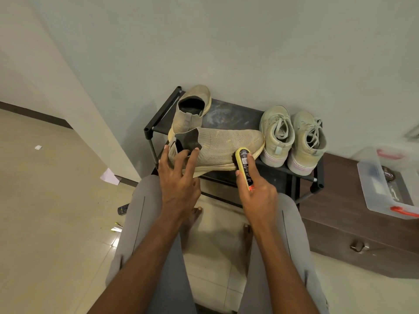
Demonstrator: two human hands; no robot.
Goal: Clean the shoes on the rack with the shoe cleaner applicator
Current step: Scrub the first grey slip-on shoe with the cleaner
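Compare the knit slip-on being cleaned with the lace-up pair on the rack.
The knit slip-on has no laces; the lace-up pair does. The slip-on lies crosswise at the rack's front edge, held by the left hand; the pair stands unheld, heels toward the camera. All are beige.

A clear plastic box [385, 184] with orange latches sits on a brown cabinet [353, 225]. Far left of the cabinet, a remote control [123, 209] and paper scraps [110, 176] lie on the floor.
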